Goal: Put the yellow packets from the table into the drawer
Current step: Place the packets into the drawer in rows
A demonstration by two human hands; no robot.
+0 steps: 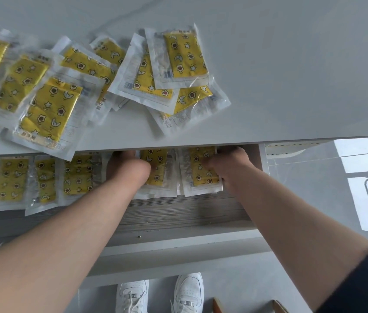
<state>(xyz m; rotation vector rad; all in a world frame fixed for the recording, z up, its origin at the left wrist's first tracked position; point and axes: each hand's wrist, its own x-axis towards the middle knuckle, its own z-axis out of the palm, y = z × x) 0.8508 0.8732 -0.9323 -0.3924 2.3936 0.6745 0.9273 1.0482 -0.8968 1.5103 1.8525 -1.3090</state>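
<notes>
Yellow packets (50, 105) lie heaped on the table (291, 75) above the open drawer (178, 213). In the drawer's left part lies a row of packets (43, 177). At its middle the left hand (128, 168) touches a middle packet (157, 170); its fingers are hidden under the table edge, so I cannot tell its grip. At the drawer's right end the right hand (230, 163) pinches the right packet (201, 170), thumb on top.

Yellow packets (50, 107): glossy clear plastic wrap, crinkled, over yellow printed inners. Table (291, 64): smooth white top with slight sheen. Drawer (178, 213): matt grey woodgrain bottom, white smooth front.
</notes>
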